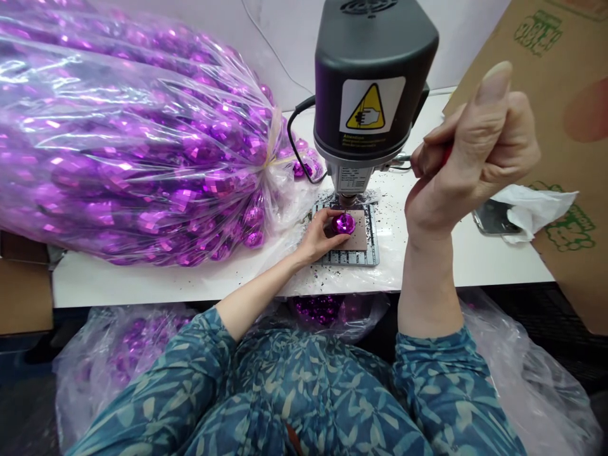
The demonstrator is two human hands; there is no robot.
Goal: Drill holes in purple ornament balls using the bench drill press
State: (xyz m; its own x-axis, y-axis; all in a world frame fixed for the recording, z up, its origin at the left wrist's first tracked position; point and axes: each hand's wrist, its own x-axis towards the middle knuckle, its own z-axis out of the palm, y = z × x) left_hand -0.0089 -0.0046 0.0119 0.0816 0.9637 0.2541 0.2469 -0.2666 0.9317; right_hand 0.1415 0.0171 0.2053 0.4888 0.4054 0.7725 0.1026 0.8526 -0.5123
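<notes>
Between the thumb and fingers of my left hand [319, 237] is a shiny purple mirror ball [344, 223]. It rests on a small brown board [357, 239] on the slotted metal base [373, 254] of a drill press [375, 95]. The drill's lower end sits just above the ball; whether the bit touches it I cannot tell. Raised at the right, my right hand [475, 149] is closed around the drill press lever, and a bit of its red grip [447, 154] shows between the fingers.
A large clear bag of purple mirror balls [156, 145], tied at its neck, fills the left. Dark shavings litter the white table [142, 285]. At the right are a phone [494, 217], a white tissue [541, 206] and a cardboard box [565, 82]. Another bag [128, 348] lies below the table.
</notes>
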